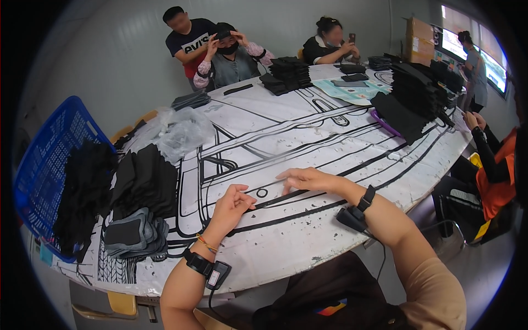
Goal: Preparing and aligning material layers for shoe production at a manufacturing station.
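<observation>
My left hand (231, 208) rests over the near part of the white table (286, 242), palm turned inward and fingers loosely bent and apart. Nothing shows in it. To its right, my right hand (309, 180) hovers at or just above the printed black lines, fingers stretched and drooping, also with nothing in it. Left of my left hand lie a stack of dark grey cloth pieces with lighter grey edges (132, 234) and, behind it, a tall stack of black cloth pieces (146, 181). Neither hand touches these stacks.
A blue plastic basket (52, 137) with black pieces stands at the left. Clear plastic bags (187, 132) lie behind the stacks. Black piles (421, 93) and a purple tray (385, 122) are at the far right. Several people sit or stand around the table; cables hang from my wrist straps.
</observation>
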Demonstrator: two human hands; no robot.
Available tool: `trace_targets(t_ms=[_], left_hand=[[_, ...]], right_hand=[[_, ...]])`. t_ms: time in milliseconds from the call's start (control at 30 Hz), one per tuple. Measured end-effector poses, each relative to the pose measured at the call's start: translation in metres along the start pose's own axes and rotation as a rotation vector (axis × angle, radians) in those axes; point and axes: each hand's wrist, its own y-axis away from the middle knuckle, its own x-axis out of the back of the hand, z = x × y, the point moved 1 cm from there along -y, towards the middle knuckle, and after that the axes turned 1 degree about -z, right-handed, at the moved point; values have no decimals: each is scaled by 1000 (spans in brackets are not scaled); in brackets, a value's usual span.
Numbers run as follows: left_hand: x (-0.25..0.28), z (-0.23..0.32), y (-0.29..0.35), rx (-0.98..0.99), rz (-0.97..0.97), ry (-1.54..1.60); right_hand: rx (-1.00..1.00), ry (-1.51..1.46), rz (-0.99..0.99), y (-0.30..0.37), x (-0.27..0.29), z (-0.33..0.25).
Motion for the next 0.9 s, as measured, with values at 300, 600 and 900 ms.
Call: trace_targets(t_ms=[300, 600, 900], left_hand=[[-2, 1, 0, 10, -9, 37], [-1, 2, -1, 12, -12, 50], [-1, -3, -2, 2, -16, 77]], right_hand=[[6, -3, 10, 0, 2, 3], [1, -11, 12, 1, 0, -1], [-17, 0, 10, 2, 1, -4]])
